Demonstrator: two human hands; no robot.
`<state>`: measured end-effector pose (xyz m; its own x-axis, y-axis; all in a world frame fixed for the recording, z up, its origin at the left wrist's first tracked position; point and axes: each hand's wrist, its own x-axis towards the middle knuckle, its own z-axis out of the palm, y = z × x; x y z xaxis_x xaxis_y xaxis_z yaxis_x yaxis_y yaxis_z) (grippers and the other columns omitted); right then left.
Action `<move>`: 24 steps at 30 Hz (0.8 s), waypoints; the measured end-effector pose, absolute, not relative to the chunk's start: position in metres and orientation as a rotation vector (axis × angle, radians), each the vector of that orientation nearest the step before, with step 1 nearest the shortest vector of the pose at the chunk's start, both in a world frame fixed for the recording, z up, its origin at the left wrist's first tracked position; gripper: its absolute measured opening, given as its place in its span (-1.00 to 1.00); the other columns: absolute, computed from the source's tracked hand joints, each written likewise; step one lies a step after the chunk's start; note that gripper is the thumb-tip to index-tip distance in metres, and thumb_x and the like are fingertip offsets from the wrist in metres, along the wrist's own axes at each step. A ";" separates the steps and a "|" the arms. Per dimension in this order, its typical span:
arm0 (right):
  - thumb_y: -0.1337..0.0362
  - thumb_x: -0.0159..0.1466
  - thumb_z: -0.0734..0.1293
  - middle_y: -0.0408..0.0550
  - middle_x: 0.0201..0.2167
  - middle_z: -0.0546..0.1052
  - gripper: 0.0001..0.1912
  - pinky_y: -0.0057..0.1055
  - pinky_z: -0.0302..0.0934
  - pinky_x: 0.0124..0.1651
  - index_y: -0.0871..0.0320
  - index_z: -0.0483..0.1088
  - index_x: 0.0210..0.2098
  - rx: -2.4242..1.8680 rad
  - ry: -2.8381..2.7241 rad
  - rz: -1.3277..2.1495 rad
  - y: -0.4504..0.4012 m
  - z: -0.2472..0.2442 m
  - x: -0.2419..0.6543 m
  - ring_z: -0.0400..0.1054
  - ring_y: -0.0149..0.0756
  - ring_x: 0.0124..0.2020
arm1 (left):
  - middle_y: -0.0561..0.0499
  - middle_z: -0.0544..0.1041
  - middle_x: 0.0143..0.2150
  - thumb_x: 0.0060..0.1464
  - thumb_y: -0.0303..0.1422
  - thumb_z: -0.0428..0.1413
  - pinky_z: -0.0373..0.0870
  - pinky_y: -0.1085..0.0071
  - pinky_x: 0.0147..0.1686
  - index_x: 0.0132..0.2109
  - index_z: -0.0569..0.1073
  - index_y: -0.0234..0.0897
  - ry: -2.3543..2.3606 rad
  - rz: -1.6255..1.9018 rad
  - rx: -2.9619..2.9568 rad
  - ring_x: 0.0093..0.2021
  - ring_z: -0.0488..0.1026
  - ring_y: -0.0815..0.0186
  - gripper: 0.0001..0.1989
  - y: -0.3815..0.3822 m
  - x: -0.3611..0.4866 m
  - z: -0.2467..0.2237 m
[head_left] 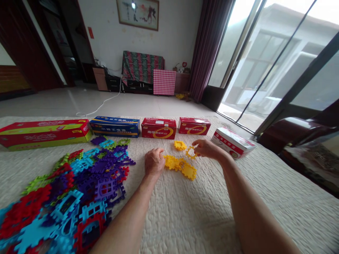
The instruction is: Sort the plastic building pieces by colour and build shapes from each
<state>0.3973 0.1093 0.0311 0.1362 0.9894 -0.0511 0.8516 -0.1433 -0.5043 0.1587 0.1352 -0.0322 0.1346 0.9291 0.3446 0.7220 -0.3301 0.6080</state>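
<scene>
My right hand (pixel 206 149) pinches a yellow open-framed interlocking plastic tile (pixel 191 152) between thumb and fingers, just above the quilted cover. Below and left of it lies a small cluster of yellow interlocking tiles (pixel 189 171), partly overlapping. At the left end of that cluster rests my left hand (pixel 154 161), its fingers curled in; whatever they may hold is hidden. A short stack of yellow tiles (pixel 180 145) sits beyond, between the two hands.
A large mixed pile of purple, blue, red and green tiles (pixel 106 188) spreads to the left. Along the far edge stand a long red-green box (pixel 45 134), a blue box (pixel 115 127), two red boxes (pixel 159 128) and a white-red box (pixel 233 141). The quilted cover (pixel 185 218) lies beneath everything.
</scene>
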 end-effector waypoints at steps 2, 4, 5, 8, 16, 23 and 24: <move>0.43 0.05 0.31 -0.10 -0.53 0.55 -0.72 -0.45 0.29 -0.45 0.17 0.49 -0.22 -2.151 -1.811 0.557 0.108 0.029 0.406 0.43 -0.33 -0.51 | 0.00 0.59 -0.16 0.05 -0.54 -0.09 0.28 0.41 0.01 -0.17 0.56 -0.21 1.606 0.997 2.132 -0.08 0.47 0.30 -0.64 0.136 0.159 -0.033; 0.37 0.02 0.38 -0.07 -0.44 0.57 -0.78 -0.42 0.30 -0.41 0.14 0.50 -0.30 -2.181 -1.839 0.494 0.106 0.026 0.409 0.44 -0.29 -0.45 | -0.01 0.59 -0.16 0.05 -0.54 -0.09 0.28 0.41 0.00 -0.17 0.56 -0.21 1.605 1.006 2.137 -0.09 0.47 0.30 -0.64 0.136 0.158 -0.033; 0.33 0.00 0.42 -0.05 -0.39 0.57 -0.77 -0.41 0.30 -0.40 0.13 0.50 -0.30 -2.184 -1.847 0.477 0.105 0.025 0.409 0.44 -0.28 -0.43 | -0.02 0.59 -0.16 0.05 -0.54 -0.09 0.28 0.40 0.00 -0.17 0.56 -0.22 1.602 1.014 2.139 -0.09 0.47 0.30 -0.64 0.136 0.158 -0.033; 0.17 -0.08 0.49 -0.03 -0.31 0.56 -0.58 -0.40 0.30 -0.44 0.10 0.48 -0.22 -2.199 -1.905 0.463 0.104 0.022 0.405 0.44 -0.27 -0.42 | -0.04 0.59 -0.16 0.04 -0.53 -0.10 0.29 0.39 -0.01 -0.18 0.56 -0.25 1.584 1.032 2.143 -0.10 0.47 0.28 -0.64 0.136 0.158 -0.034; 0.25 -0.13 0.50 0.00 -0.33 0.51 -0.64 -0.30 0.28 -0.24 0.15 0.49 -0.31 -2.222 -2.047 0.309 0.101 0.020 0.393 0.40 -0.18 -0.31 | -0.01 0.59 -0.16 0.05 -0.53 -0.09 0.28 0.41 0.01 -0.18 0.56 -0.21 1.602 1.018 2.138 -0.08 0.47 0.30 -0.65 0.136 0.159 -0.035; 0.39 0.00 0.37 0.06 -0.06 0.45 -0.43 -0.26 0.28 -0.02 0.15 0.37 0.05 -1.827 -2.059 0.120 0.121 0.034 0.378 0.38 -0.16 -0.09 | -0.02 0.59 -0.15 0.03 -0.56 -0.07 0.28 0.40 0.01 -0.18 0.56 -0.21 1.585 1.018 2.136 -0.09 0.47 0.30 -0.65 0.135 0.159 -0.033; 0.40 0.00 0.36 0.05 -0.06 0.45 -0.42 -0.25 0.28 -0.01 0.13 0.37 0.05 -1.783 -2.056 0.114 0.127 0.034 0.376 0.38 -0.16 -0.08 | -0.02 0.59 -0.16 0.03 -0.56 -0.07 0.29 0.39 0.01 -0.19 0.56 -0.22 1.582 1.023 2.137 -0.09 0.47 0.29 -0.65 0.135 0.159 -0.033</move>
<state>0.3758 0.1269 0.0337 -0.0936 0.9627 0.2538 0.9289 0.1762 -0.3257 0.1585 0.1352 -0.0332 0.1437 0.9191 0.3669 0.7117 -0.3536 0.6070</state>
